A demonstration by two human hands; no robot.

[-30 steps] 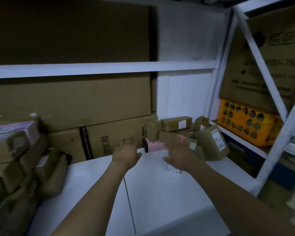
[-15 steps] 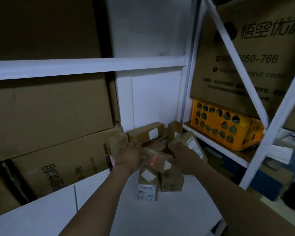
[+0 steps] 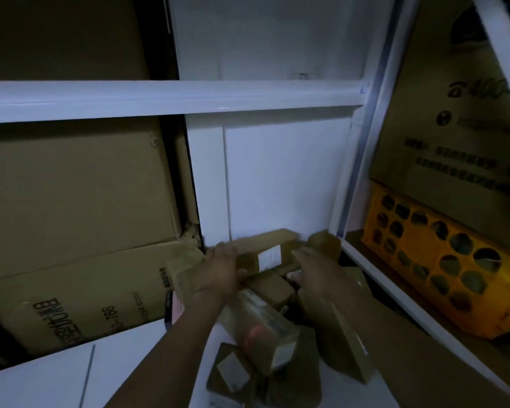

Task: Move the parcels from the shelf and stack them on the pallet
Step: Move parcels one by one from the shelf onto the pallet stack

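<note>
A heap of small brown parcels lies in the right back corner of the white shelf (image 3: 56, 375). On top sits a long parcel with a white label (image 3: 265, 248). My left hand (image 3: 221, 270) grips its left end and my right hand (image 3: 312, 267) grips its right end. Below them lie a tape-wrapped parcel with a red mark (image 3: 262, 328), a labelled parcel (image 3: 233, 372) at the front, and a tall parcel (image 3: 345, 334) leaning on the right. The pallet is out of sight.
Large brown cartons (image 3: 77, 278) fill the shelf's left and back. A white shelf beam (image 3: 171, 97) runs overhead. To the right, past the white upright post (image 3: 357, 160), an orange perforated crate (image 3: 442, 254) sits under another big carton (image 3: 454, 113).
The view has closed in on the corner heap. Both hands moved up from the lower parcels and took hold of the ends of the top long parcel.
</note>
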